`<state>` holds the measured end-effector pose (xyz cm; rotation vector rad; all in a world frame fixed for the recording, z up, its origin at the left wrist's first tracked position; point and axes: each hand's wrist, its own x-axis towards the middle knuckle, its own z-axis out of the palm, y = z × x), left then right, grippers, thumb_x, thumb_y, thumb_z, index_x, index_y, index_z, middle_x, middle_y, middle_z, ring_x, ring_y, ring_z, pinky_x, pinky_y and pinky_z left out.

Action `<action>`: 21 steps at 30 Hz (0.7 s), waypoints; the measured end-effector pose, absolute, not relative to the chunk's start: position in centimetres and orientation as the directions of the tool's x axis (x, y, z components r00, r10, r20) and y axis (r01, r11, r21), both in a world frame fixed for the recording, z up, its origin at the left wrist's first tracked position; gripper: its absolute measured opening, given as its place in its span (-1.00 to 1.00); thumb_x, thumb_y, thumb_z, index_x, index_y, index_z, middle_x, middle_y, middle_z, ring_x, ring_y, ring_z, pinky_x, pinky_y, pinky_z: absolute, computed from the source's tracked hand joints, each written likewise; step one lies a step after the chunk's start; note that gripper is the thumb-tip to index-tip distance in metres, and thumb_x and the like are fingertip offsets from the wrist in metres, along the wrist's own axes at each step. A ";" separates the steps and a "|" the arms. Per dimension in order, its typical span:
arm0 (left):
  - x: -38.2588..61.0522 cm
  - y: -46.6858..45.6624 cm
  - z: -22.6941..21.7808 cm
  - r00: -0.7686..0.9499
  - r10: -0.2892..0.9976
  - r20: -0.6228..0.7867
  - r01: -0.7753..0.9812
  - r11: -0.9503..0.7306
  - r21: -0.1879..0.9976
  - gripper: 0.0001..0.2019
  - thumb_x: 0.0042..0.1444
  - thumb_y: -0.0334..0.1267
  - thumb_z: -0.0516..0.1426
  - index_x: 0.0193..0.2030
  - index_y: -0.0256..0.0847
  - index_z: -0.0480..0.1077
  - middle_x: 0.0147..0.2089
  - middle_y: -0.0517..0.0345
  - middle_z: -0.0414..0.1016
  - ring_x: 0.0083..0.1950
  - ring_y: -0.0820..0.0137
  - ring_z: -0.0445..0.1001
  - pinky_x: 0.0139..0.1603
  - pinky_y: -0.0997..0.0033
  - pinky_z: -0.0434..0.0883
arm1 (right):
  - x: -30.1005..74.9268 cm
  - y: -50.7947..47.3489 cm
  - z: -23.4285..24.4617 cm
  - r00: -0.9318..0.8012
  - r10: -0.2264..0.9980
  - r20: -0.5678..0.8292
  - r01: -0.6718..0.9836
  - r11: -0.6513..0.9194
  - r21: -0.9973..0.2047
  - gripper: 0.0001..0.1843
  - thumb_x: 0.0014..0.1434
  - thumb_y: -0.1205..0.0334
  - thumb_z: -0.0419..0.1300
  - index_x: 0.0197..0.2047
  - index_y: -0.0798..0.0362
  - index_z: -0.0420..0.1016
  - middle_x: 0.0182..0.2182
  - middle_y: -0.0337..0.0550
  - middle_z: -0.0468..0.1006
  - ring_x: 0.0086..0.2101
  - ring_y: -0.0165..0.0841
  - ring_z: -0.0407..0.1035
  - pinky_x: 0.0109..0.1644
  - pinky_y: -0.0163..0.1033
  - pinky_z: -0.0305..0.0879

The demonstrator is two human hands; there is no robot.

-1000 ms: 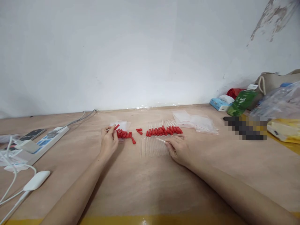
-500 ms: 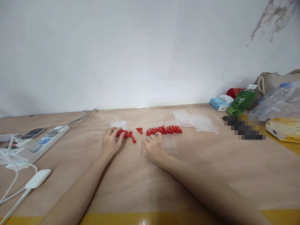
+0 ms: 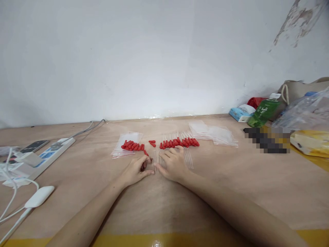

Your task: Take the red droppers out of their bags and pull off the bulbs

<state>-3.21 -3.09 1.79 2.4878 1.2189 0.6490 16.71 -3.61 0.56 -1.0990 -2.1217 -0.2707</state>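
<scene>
Soft light is brightening the wall (image 3: 154,61); shadows are falling beneath both forearms (image 3: 218,198); glare is spotting a yellow strip (image 3: 128,240); clear tubes (image 3: 189,158) are looking indistinct.

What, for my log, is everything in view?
Bulbs: many, red, centre
Tubes: many, clear, centre
Small bags: several, clear, centre
Power strip: one, white, left
Phone: one, dark, left
Cables: several, white/grey, left
Tissue pack: one, blue/white, right
Bottle: one, green, right
Bundle: one, red, right
Tote: one, beige, right
Wrap: some, clear, right
Packet: one, yellow, right
Pixelated item: one, dark, right
Table: one, brown, below
Wall: one, white, back
Left hand: one, beside tubes
Right hand: one, over tubes
</scene>
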 end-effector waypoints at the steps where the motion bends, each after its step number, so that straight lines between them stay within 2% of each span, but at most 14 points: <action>1: -3.2 -3.1 1.8 0.539 0.803 0.256 0.671 -0.593 0.445 -0.75 0.04 -0.08 0.10 -0.26 -0.20 0.23 -0.46 0.25 0.27 -0.46 0.47 0.26 -0.45 0.47 0.23 | 17.6 -3.8 0.5 -0.370 0.620 0.692 0.784 0.608 -0.126 -0.68 0.13 -0.01 0.04 -0.30 0.07 0.44 -0.40 -0.13 0.51 -0.29 -0.31 0.25 0.01 -0.02 -0.15; 8: -3.3 -2.7 1.7 0.549 0.803 0.231 0.655 -0.585 0.479 -0.79 0.06 -0.14 0.09 -0.22 -0.19 0.23 -0.42 0.24 0.28 -0.44 0.47 0.28 -0.45 0.48 0.25 | 24.2 -4.5 -0.1 -0.282 0.576 0.767 0.826 0.552 -0.111 -0.80 0.13 0.13 0.07 -0.31 0.05 0.46 -0.45 -0.19 0.52 -0.34 -0.35 0.30 -0.02 -0.11 -0.10; 11: -2.8 -1.8 1.9 0.483 0.812 0.328 0.666 -0.584 0.464 -0.83 0.11 -0.15 0.04 -0.24 -0.19 0.27 -0.37 0.19 0.34 -0.41 0.46 0.30 -0.39 0.45 0.28 | 25.5 -4.4 -0.3 -0.193 0.578 0.793 0.847 0.507 -0.163 -0.83 0.13 0.19 0.08 -0.32 0.04 0.46 -0.47 -0.22 0.53 -0.37 -0.38 0.33 -0.02 -0.13 -0.11; 15: -1.0 0.3 2.8 0.447 0.764 0.466 0.747 -0.605 0.276 -0.86 0.11 -0.21 0.04 -0.31 -0.19 0.36 -0.17 0.09 0.39 -0.09 0.31 0.30 -0.06 0.25 0.24 | 26.0 -4.0 -0.6 -0.133 0.592 0.795 0.852 0.478 -0.213 -0.85 0.12 0.22 0.08 -0.32 0.04 0.46 -0.43 -0.21 0.54 -0.35 -0.40 0.36 0.00 -0.14 -0.12; 18: 0.3 2.2 3.2 0.441 0.798 0.411 0.833 -0.534 0.144 -0.83 0.05 -0.14 0.08 -0.33 -0.16 0.41 -0.05 0.04 0.34 0.05 0.19 0.21 0.01 0.12 0.18 | 26.1 -3.9 -0.8 -0.135 0.612 0.779 0.855 0.470 -0.221 -0.87 0.10 0.25 0.09 -0.31 0.03 0.45 -0.46 -0.24 0.54 -0.37 -0.41 0.36 0.00 -0.14 -0.13; 21: 1.1 3.7 3.3 0.395 0.868 0.299 0.884 -0.448 0.133 -0.78 0.04 -0.06 0.08 -0.39 -0.13 0.43 0.04 0.01 0.28 0.13 0.10 0.13 -0.01 0.01 0.14 | 26.1 -4.0 -0.8 -0.135 0.623 0.771 0.854 0.467 -0.228 -0.87 0.09 0.28 0.08 -0.31 0.02 0.45 -0.48 -0.27 0.53 -0.38 -0.42 0.36 -0.01 -0.15 -0.13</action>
